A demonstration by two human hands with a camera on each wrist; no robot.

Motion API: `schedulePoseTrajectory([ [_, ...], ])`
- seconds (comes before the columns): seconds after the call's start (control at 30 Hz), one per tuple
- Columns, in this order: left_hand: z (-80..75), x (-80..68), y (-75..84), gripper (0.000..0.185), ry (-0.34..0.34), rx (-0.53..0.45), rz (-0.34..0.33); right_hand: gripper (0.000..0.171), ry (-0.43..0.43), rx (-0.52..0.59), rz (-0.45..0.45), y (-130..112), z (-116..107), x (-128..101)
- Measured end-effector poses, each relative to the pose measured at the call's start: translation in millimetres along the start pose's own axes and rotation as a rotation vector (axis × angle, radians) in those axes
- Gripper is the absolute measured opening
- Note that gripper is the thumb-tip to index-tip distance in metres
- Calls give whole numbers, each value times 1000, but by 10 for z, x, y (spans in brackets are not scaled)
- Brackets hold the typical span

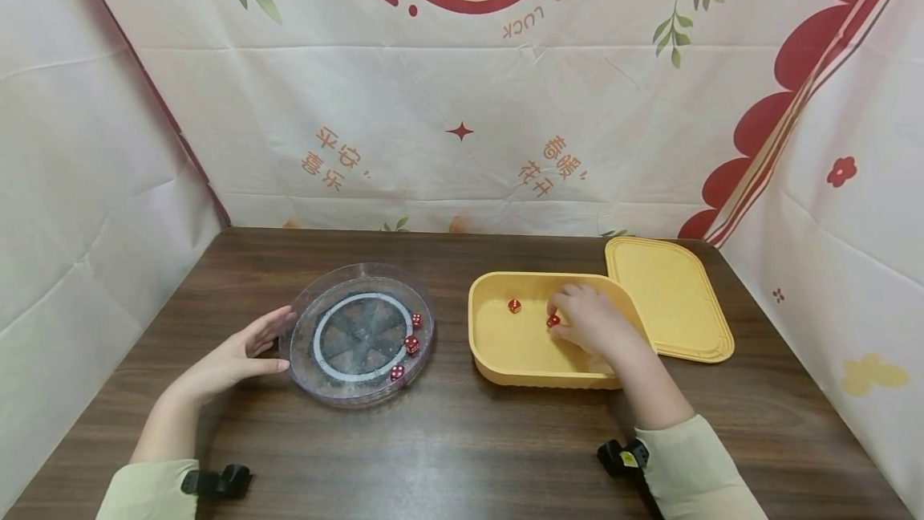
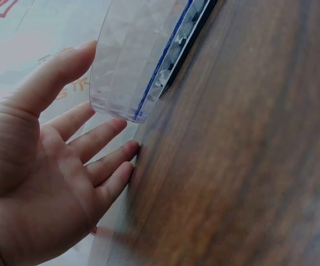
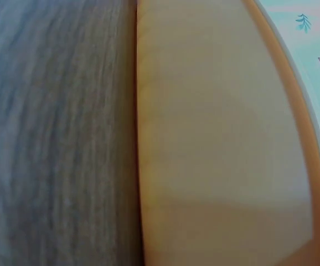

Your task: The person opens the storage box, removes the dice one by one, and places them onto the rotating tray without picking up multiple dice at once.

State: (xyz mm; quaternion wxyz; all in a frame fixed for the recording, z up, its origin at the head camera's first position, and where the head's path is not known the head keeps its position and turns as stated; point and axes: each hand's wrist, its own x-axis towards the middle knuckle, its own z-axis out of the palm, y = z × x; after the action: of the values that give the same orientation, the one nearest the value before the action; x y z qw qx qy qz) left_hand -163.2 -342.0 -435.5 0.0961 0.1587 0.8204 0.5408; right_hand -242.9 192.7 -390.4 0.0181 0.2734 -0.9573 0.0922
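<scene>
A round clear plastic dish [image 1: 346, 331] with a pale ring on its base stands at the left, and three red dice [image 1: 411, 344] lie along its right side. My left hand [image 1: 244, 353] is at the dish's left side, thumb and fingers spread, fingertips right at the clear wall [image 2: 127, 61] in the left wrist view. Inside a yellow box [image 1: 498, 347], my right hand [image 1: 593, 318] pinches a red die [image 1: 553, 320] between thumb and fingers. Another red die [image 1: 514, 306] lies in the box, left of that hand. The right wrist view shows the box's outer wall [image 3: 221, 127]; the hand is hidden there.
The yellow lid [image 1: 671, 295] lies on the dark wooden table [image 1: 433, 456], right of the box and partly behind it. A printed cloth [image 1: 433, 87] hangs along the back edge, with white cloth at both sides. Black straps with cameras sit on both wrists.
</scene>
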Motion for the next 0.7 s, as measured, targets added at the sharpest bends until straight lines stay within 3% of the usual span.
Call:
schedulePoseTrajectory([
  [0.7, 16, 0, 36, 80, 1, 7, -24, 18, 40, -19, -23, -185, -119, 4],
])
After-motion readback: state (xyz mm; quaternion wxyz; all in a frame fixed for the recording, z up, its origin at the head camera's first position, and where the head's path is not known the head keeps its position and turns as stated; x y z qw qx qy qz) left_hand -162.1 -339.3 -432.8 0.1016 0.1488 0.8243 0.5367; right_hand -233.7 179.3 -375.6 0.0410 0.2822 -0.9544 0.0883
